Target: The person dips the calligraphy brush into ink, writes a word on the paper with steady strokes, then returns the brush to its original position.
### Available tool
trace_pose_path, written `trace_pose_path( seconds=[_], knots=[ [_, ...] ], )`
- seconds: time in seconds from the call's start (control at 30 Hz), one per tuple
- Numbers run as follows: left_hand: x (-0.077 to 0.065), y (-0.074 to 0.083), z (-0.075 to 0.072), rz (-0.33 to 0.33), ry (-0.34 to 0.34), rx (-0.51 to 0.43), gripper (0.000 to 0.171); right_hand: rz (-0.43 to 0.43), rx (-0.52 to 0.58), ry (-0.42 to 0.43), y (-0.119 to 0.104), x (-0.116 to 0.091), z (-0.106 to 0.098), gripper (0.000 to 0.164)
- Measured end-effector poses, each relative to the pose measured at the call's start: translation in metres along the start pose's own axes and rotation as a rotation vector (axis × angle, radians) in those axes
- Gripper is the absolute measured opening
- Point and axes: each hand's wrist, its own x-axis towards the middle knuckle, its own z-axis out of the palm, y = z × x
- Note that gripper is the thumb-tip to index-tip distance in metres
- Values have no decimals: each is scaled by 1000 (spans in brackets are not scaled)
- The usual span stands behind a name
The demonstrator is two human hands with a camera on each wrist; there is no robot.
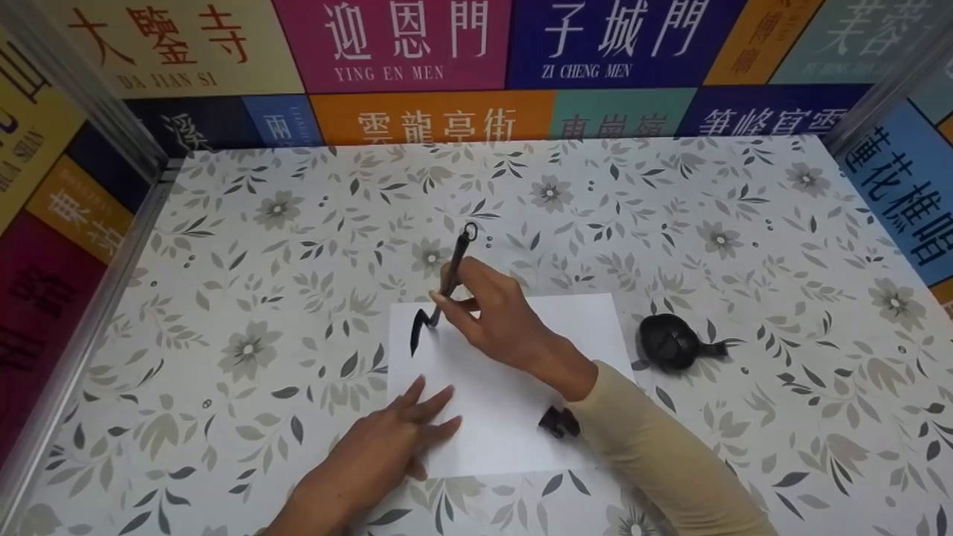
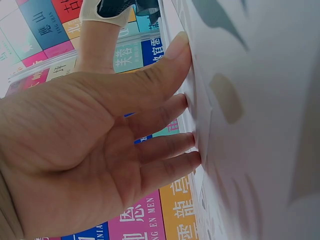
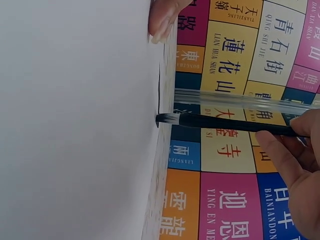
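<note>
My right hand (image 1: 502,316) pinches the dark handle of an ink brush (image 1: 453,272) between thumb and fingers, the loop at its top end pointing up. In the right wrist view the blackened tip of the brush (image 3: 167,119) meets the white paper (image 3: 75,120). A black ink stroke (image 1: 418,333) with a bend at its top marks the upper left of the sheet, and the bristles stand at its right end. My left hand (image 1: 391,432) rests with spread fingers on the lower left of the paper; its fingertips (image 2: 189,140) press at the surface.
A black round pot with a short handle (image 1: 670,342) stands right of the paper. A small black object (image 1: 558,422) lies on the sheet's lower right, beside the right sleeve (image 1: 655,447). The table (image 1: 313,246) has a leaf-patterned cover, with colourful lettered panels (image 1: 417,45) behind it.
</note>
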Motion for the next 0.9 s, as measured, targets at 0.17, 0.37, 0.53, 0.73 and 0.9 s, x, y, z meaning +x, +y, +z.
trace_pose_path(
  seconds=[0.17,0.37,0.53,0.73,0.9],
  knots=[
    [0,0,0,-12,-16,-13,65,3,-29,-19,-5,1,-3,10],
    [1,1,-1,-22,-30,0,66,7,-35,-54,-9,2,-7,12],
    [1,1,-2,-20,-33,12,66,6,-29,-79,-11,2,-8,11],
    [0,0,0,-4,-6,17,65,0,-33,-105,-12,2,-11,10],
    [0,1,0,-15,-10,7,65,-12,-27,-109,-13,4,-13,9]
  ],
)
